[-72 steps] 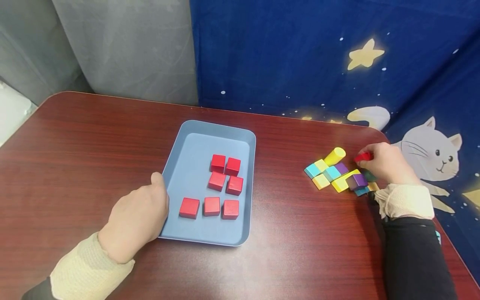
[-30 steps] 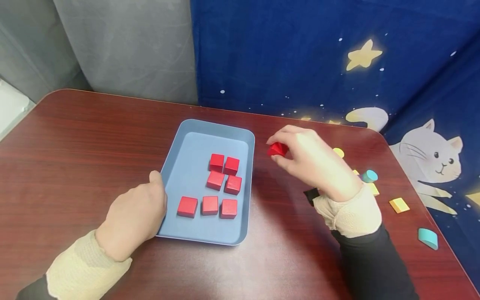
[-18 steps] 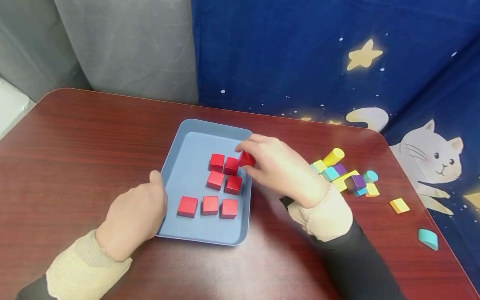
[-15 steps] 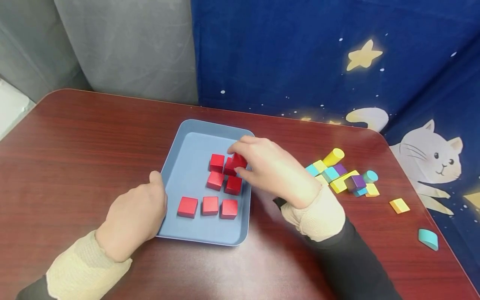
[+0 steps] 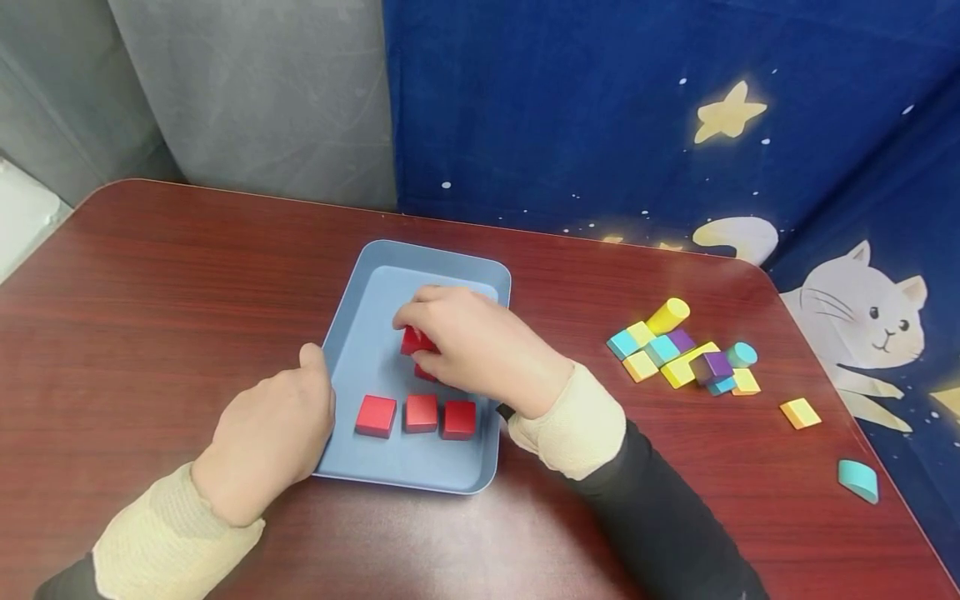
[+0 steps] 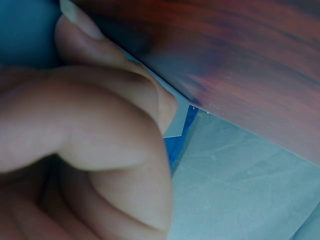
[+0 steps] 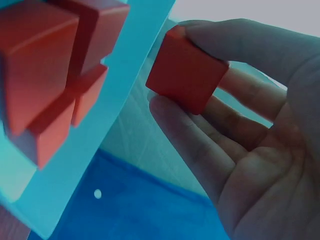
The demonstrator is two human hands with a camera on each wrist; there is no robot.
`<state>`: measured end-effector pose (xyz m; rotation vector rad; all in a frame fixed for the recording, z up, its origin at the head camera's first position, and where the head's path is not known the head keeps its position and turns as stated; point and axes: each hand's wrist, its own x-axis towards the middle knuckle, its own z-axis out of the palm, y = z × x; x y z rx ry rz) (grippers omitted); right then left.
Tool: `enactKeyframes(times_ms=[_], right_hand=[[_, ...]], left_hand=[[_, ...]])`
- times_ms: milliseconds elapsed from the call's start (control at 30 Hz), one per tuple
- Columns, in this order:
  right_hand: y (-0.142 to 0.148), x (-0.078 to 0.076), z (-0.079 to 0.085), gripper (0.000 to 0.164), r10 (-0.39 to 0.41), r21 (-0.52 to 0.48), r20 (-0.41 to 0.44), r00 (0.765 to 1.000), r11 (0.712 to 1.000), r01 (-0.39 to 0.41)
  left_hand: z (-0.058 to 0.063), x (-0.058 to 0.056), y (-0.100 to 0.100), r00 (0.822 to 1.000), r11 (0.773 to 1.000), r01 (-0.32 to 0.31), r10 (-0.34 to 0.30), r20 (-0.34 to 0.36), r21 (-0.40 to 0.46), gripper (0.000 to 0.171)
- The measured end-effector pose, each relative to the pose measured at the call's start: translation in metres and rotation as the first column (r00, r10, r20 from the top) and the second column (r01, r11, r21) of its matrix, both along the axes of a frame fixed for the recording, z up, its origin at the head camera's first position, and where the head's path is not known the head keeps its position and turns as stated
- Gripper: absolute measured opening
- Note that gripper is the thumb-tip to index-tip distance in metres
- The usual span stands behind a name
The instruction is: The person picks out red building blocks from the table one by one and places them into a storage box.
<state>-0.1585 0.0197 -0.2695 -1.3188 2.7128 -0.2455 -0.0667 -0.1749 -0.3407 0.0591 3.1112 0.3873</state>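
My left hand grips the left rim of a blue-grey tray, its fingers curled at the edge. In the left wrist view the bent fingers fill much of the picture. My right hand is over the middle of the tray and pinches a red cube between thumb and fingers. The right wrist view shows this held red cube apart from the clustered red cubes in the tray. Nearer the front of the tray lie three red cubes in a row. The right hand hides most of the cluster behind them.
On the right of the brown table lies a group of yellow, turquoise and purple blocks. A yellow block and a turquoise half-round block lie apart near the right edge. Grey and blue curtains hang behind.
My right hand has carried the red cube from the block group at the right, over the tray's right rim, leftward to above the tray's middle. The left hand and tray have stayed nearly still.
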Motion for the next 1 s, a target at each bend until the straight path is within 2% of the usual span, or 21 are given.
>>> enactKeyframes(times_ms=[167,500,700,833,1000], right_hand=[[-0.013,0.000,-0.005,0.039,0.012,0.021,0.017,1.000,1.000,-0.013],[-0.028,-0.003,-0.012,0.028,0.037,0.073,0.051,0.998,0.996,-0.041],[-0.030,-0.005,-0.019,0.025,0.019,0.100,0.070,0.997,0.995,-0.026],[-0.030,-0.005,-0.022,0.015,0.016,0.114,0.098,0.995,0.993,-0.027],[-0.034,-0.007,-0.032,0.013,-0.002,0.115,0.106,0.994,0.993,-0.010]], left_hand=[[-0.001,0.001,0.000,1.000,1.000,-0.002,0.002,0.002,0.006,0.018],[-0.001,0.001,0.000,1.000,1.000,0.000,0.000,-0.011,-0.003,0.016],[-0.002,0.000,0.000,1.000,1.000,0.005,-0.005,-0.013,-0.005,0.017],[-0.004,0.000,-0.001,1.000,1.000,0.013,-0.014,-0.009,-0.008,0.020],[-0.005,0.001,-0.001,0.999,1.000,0.018,-0.018,-0.032,-0.014,0.021]])
